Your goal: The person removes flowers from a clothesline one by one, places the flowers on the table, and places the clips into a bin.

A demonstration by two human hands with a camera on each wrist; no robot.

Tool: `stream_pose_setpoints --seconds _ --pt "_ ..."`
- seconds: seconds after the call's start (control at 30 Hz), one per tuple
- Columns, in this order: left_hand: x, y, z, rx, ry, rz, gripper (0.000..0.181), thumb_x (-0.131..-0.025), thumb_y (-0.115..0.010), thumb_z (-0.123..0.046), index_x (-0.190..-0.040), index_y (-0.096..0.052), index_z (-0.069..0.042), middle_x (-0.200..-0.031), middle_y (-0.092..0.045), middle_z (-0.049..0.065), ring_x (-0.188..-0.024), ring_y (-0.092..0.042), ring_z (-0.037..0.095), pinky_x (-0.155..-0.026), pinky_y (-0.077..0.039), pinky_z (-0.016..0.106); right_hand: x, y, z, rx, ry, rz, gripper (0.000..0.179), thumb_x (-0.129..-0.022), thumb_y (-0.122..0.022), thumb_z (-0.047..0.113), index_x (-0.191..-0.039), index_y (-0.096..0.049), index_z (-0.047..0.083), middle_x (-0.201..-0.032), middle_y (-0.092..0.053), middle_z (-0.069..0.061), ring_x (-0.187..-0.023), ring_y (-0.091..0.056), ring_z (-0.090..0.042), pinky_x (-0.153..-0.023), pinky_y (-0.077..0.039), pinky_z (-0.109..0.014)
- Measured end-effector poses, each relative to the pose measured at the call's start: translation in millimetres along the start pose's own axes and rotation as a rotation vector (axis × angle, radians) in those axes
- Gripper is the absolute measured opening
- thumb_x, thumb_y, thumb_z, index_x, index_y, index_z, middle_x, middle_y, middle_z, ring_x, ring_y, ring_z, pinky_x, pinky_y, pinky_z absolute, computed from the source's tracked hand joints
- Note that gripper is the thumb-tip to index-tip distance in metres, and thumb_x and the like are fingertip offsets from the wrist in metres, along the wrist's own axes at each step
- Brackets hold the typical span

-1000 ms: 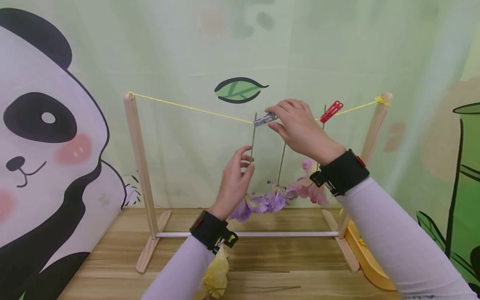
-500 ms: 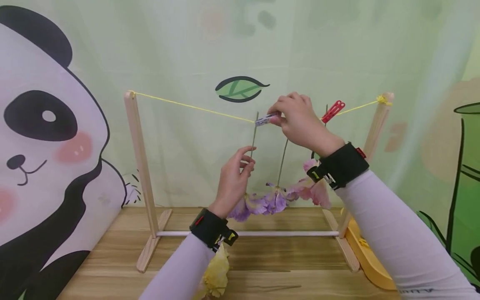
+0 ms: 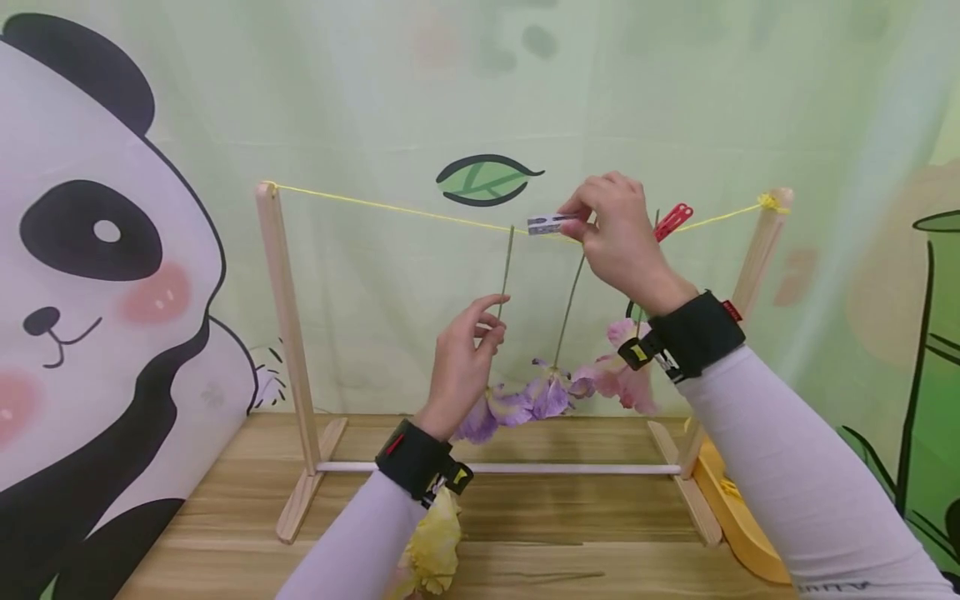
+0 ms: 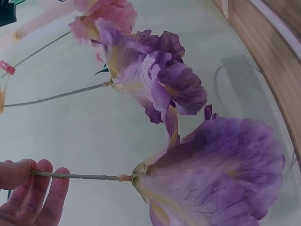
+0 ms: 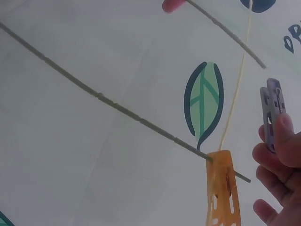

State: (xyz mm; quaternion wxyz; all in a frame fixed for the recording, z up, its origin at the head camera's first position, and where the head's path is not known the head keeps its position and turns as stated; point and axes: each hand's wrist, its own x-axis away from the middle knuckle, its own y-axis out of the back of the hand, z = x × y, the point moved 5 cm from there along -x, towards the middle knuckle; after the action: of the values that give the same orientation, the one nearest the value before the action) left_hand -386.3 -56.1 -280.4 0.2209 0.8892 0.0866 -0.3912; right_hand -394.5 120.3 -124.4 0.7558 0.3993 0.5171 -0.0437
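My left hand [image 3: 465, 350] pinches the thin green stem [image 3: 507, 267] of a purple artificial flower [image 4: 211, 174], whose bloom hangs downward. The stem's top end reaches the yellow string [image 3: 375, 205]. Between thumb and fingers, my right hand [image 3: 622, 237] pinches a grey clothespin [image 5: 273, 110]. In the right wrist view this clothespin is apart from both string and stem. An orange clothespin [image 5: 221, 188] grips the string and a second purple flower's [image 3: 551, 396] stem; my right hand hides it in the head view. Beyond, a red clothespin [image 3: 673, 222] holds a pink flower [image 3: 630, 383].
The string spans two wooden posts [image 3: 285, 317] joined by a white bar [image 3: 570, 469]. Yellow flower petals [image 3: 435, 546] and loose stems [image 3: 555, 575] lie on the wooden table [image 3: 225, 500]. A yellow tray [image 3: 742, 533] stands by the right post.
The grey clothespin has come away from the stem, moving right and slightly up with my right hand. The string has risen a little. My left hand stays on the stem.
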Motion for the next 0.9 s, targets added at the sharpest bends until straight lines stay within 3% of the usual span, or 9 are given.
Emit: stream_pose_setpoints --seconds 0.27,0.47,0.7,0.9 --pt "10.7 4.7 1.1 0.045 0.027 -0.025 0.038 -0.094 -0.061 -0.007 -0.128 -0.058 -0.024 -0.091 -0.065 0.003 -0.079 -0.063 0.016 -0.064 -0.055 0.027 9.9 10.4 -4.2 -0.062 -0.036 -0.082 0.011 -0.085 -0.071 0.005 -0.092 -0.067 -0.003 -0.085 -0.061 -0.014 -0.091 -0.045 -0.028 -0.097 -0.027 -0.044" --pt "17.2 10.5 2.8 0.078 0.031 -0.041 0.035 -0.094 -0.060 -0.008 -0.126 -0.059 -0.023 -0.093 -0.066 0.008 -0.080 -0.064 0.019 -0.064 -0.055 0.029 17.6 9.9 0.5 -0.063 0.010 -0.088 0.018 -0.085 -0.071 0.009 -0.098 -0.067 -0.001 -0.087 -0.057 -0.012 -0.095 -0.044 -0.028 -0.095 -0.026 -0.047" --pt "27.4 15.5 5.5 0.061 0.009 -0.057 0.033 -0.093 -0.062 -0.007 -0.124 -0.061 -0.018 -0.091 -0.064 0.004 -0.079 -0.063 0.015 -0.061 -0.056 0.028 30.5 6.0 7.6 -0.083 0.073 -0.093 0.025 -0.088 -0.068 0.018 -0.108 -0.066 0.002 -0.094 -0.055 -0.014 -0.102 -0.040 -0.029 -0.092 -0.024 -0.050" --pt "40.3 17.6 8.1 0.061 0.020 -0.058 0.032 -0.093 -0.062 -0.006 -0.122 -0.062 -0.019 -0.093 -0.064 0.003 -0.079 -0.063 0.015 -0.060 -0.055 0.028 42.1 6.3 15.5 -0.106 0.103 -0.115 0.025 -0.088 -0.068 0.016 -0.110 -0.066 0.003 -0.096 -0.057 -0.013 -0.102 -0.039 -0.030 -0.091 -0.024 -0.049"
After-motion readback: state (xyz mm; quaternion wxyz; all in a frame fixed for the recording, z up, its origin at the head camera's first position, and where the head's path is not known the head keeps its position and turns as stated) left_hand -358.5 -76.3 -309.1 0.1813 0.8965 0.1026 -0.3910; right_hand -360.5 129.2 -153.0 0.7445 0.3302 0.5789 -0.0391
